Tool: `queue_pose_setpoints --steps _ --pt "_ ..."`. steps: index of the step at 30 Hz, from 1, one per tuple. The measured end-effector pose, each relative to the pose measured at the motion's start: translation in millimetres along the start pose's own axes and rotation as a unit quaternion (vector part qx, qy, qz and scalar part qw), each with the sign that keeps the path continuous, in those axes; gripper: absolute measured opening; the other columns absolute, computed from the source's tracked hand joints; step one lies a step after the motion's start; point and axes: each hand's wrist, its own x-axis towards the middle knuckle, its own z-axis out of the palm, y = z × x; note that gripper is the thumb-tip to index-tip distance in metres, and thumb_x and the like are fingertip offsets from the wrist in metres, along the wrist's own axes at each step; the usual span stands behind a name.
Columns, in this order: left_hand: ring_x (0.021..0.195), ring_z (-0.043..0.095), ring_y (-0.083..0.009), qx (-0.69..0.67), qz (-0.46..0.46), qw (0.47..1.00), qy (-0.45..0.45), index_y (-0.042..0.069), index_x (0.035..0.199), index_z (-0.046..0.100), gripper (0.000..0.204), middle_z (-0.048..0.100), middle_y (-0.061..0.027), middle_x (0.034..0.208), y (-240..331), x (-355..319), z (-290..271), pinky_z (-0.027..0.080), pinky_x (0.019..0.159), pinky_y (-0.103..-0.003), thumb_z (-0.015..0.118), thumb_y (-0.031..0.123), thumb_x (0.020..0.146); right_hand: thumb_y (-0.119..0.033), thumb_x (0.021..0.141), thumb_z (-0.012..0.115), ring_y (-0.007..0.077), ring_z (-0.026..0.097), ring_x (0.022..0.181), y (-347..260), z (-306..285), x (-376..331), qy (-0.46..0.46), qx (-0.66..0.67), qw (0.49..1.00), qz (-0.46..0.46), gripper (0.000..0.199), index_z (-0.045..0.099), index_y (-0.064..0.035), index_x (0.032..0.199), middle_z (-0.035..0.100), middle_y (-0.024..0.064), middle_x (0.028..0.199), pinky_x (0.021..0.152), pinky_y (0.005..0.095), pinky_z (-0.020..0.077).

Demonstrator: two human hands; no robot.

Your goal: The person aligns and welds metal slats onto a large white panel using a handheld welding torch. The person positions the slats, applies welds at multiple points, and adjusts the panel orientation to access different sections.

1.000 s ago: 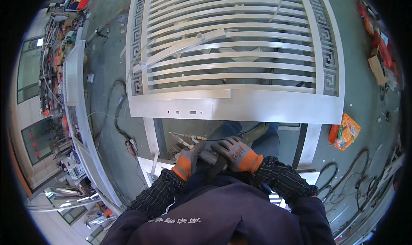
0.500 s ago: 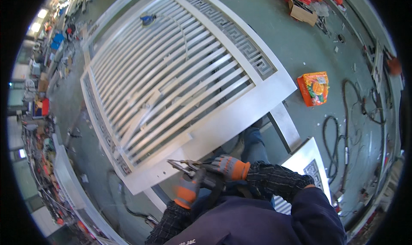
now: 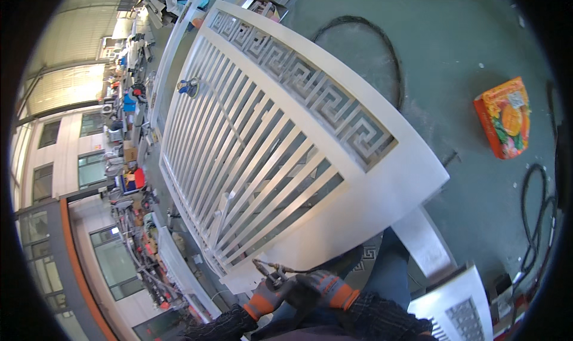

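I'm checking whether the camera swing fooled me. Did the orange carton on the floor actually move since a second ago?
No. The orange carton lies on the green floor beyond the same corner of the white metal gate as before; only the view turned.

We can't tell what tool [image 3: 276,276] the gloved hands hold; left hand [image 3: 267,298] and right hand [image 3: 325,288] cover most of it, only a thin tip shows. Forearms cut off at the bottom edge. Far end of the white gate [image 3: 382,191] runs into clutter, top left, too small to sort out. Cable [image 3: 537,221] leaves the frame on the right. Small blue item [image 3: 188,86] on the bars: too tiny to ID.
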Motion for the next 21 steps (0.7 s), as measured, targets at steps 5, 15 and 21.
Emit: queue_pose_setpoints --steps 5,15,21 --pt "0.09 0.071 -0.019 0.036 -0.073 0.997 0.002 0.002 0.113 0.062 0.031 0.074 -0.0127 0.096 23 39 23 0.055 0.079 -0.036 0.07 0.027 0.096 -0.015 0.08 0.06 0.0376 0.049 0.134 47 -25 -6 -0.121 0.027 0.992 0.01 0.08 0.036 -0.0147 0.156 0.051 0.0189 0.145 0.113 0.0495 0.0385" --pt "0.103 0.069 -0.0214 0.003 -0.207 0.978 -0.023 0.001 0.128 0.061 0.044 0.073 -0.0149 0.113 70 73 44 0.055 0.091 -0.037 0.07 0.031 0.097 -0.025 0.093 0.05 0.036 0.055 0.126 81 -52 -9 -0.201 0.032 0.979 0.032 0.071 0.03 -0.0176 0.16 0.057 0.0182 0.138 0.108 0.0515 0.0419" --pt "0.103 0.068 -0.0187 -0.021 -0.238 0.971 -0.026 0.003 0.128 0.061 0.04 0.073 -0.0124 0.111 60 76 44 0.054 0.091 -0.035 0.069 0.028 0.098 -0.011 0.083 0.055 0.032 0.056 0.125 72 -83 -2 -0.118 0.144 0.979 0.088 0.065 0.05 -0.0154 0.148 0.059 0.0142 0.139 0.111 0.0461 0.0407"
